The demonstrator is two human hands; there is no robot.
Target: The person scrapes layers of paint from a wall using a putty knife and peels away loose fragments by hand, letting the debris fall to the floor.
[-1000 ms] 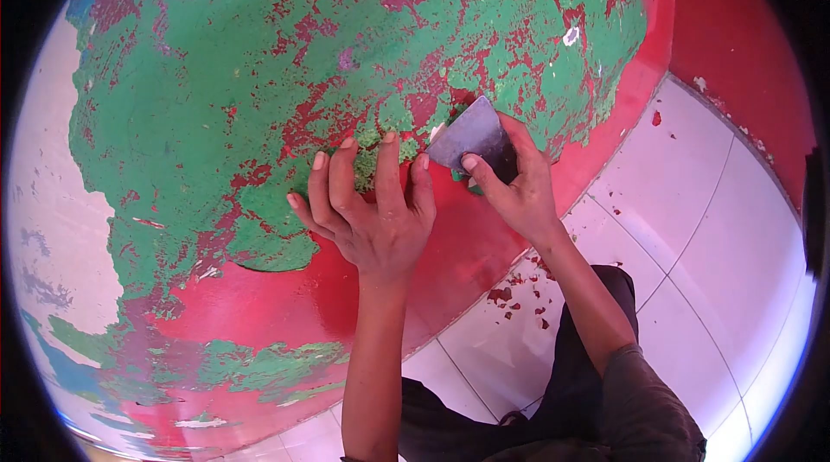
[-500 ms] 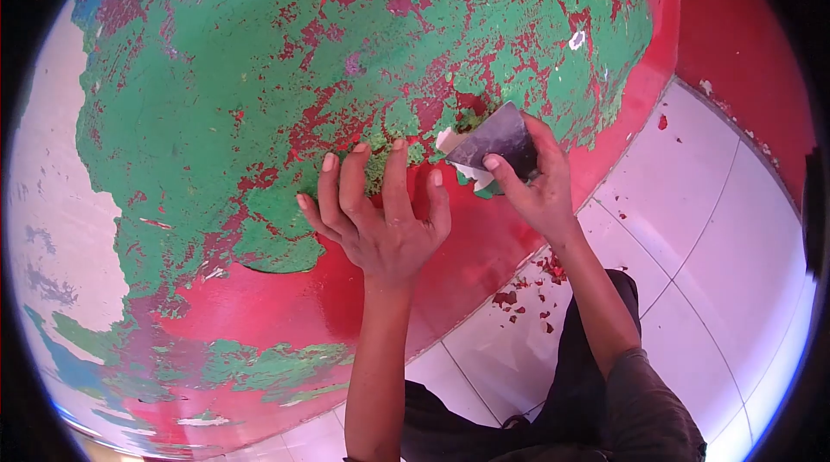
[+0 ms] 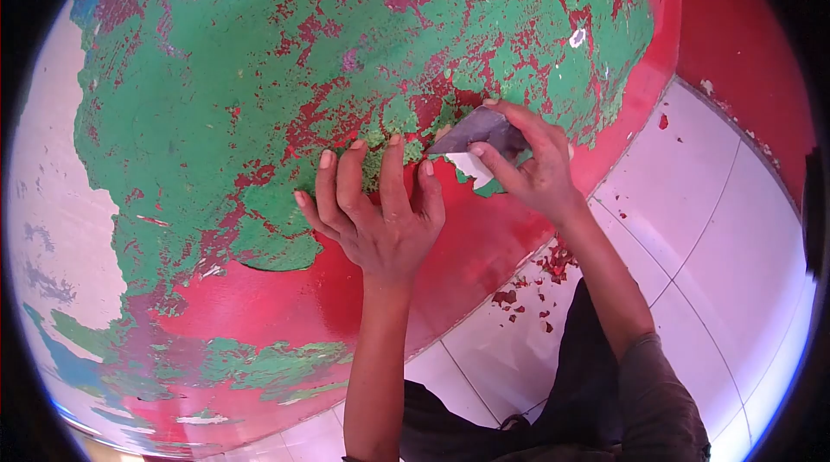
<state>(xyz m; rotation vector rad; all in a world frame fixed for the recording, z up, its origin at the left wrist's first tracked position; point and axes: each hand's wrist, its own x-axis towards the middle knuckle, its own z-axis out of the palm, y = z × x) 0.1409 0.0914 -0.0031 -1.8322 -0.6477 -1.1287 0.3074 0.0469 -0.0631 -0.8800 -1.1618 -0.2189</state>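
Observation:
A large curved surface bears patchy green paint (image 3: 207, 99) over glossy red (image 3: 268, 302). My left hand (image 3: 380, 224) lies on it with fingers spread, fingertips at the ragged border between green and red. To its right, my right hand (image 3: 540, 164) pinches a thin grey scraper blade (image 3: 477, 129) between thumb and fingers. The blade is tilted, its left tip against the flaking green paint near my left index finger. Just under the blade, a peeled paint flap (image 3: 471, 166) shows its white underside; its full extent is partly hidden by the blade and thumb.
Pale floor tiles (image 3: 648, 194) run along the lower right of the curved surface. Red paint flakes (image 3: 558, 263) are scattered on them beside my dark-clothed leg (image 3: 579, 358). Beyond the tiles, a red area (image 3: 743, 47) fills the upper right.
My right hand has turned the scraper blade to a flatter angle and its tip has moved left, baring more of the white flap. My left hand has barely shifted, its index finger slightly more bent.

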